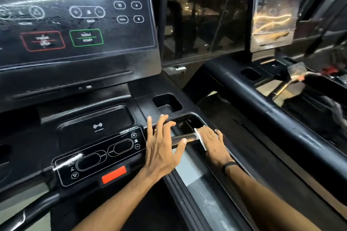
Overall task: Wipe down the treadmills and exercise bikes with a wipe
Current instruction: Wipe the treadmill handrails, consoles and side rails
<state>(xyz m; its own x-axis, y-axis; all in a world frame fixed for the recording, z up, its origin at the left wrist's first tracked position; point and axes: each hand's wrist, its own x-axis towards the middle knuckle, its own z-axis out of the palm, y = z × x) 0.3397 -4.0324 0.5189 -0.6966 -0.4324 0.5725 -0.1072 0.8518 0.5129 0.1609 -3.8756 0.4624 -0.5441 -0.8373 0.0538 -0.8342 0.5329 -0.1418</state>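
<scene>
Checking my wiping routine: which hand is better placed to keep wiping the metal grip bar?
Right. The right hand already presses the white wipe around the metal grip bar. The left hand is open, fingers spread, holding nothing.

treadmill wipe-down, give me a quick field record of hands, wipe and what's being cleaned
left hand: fingers spread and straight, resting by the chrome grip bar
right hand: pressing the white wipe over the bar's right end
surface being wiped: chrome grip bar beside the small control panel
console screen: dark, streaked, above the hands
cup recess: behind the hands
neighbouring treadmill: to the right
</scene>
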